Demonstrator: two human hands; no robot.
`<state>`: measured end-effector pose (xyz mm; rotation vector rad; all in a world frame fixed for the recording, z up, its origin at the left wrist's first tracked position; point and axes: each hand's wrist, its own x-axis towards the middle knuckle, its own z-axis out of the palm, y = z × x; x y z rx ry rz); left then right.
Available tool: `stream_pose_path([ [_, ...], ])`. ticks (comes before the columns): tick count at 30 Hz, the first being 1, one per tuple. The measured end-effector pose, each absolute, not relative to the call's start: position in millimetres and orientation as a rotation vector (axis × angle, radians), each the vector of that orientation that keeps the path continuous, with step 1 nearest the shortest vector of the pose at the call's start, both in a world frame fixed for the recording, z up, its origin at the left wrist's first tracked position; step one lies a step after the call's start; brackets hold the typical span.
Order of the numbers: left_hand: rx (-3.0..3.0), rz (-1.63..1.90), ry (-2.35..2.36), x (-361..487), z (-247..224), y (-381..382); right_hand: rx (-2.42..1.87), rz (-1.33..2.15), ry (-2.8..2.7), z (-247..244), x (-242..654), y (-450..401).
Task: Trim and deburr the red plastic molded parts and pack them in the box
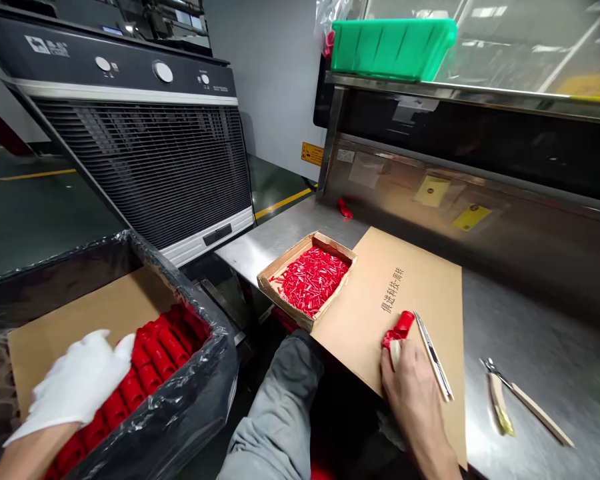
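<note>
My left hand [80, 380], in a white glove, reaches into a box lined with black plastic [200, 353]. It is over a cardboard sheet [80, 307], next to rows of red tubular plastic parts [155, 350]. Its thumb stands apart, but the fingertips are hidden. My bare right hand [410, 380] has its fingers closed on a red tubular plastic part [400, 327], with something whitish at the thumb. Directly right of that hand, a utility knife [434, 357] lies on a flat cardboard sheet [360, 333].
A shallow cardboard tray [265, 277] of small red scraps stands left of the sheet. Cutters with pale handles [525, 403] lie on the metal table [545, 333] at right. A red scrap [345, 209] is farther back. A green bin [390, 50] sits on the shelf above.
</note>
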<state>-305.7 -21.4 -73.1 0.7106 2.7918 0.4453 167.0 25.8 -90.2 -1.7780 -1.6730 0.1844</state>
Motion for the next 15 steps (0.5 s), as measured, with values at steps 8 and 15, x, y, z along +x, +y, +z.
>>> stream_pose_path([
  [8, 1.212, 1.03, 1.356, -120, -54, -22, -1.482, 0.994, -1.353, -66, 156, -8],
  [15, 0.4, 1.357, 0.655, -24, -69, -4, -1.031, 1.737, -1.061, -91, 82, -73],
])
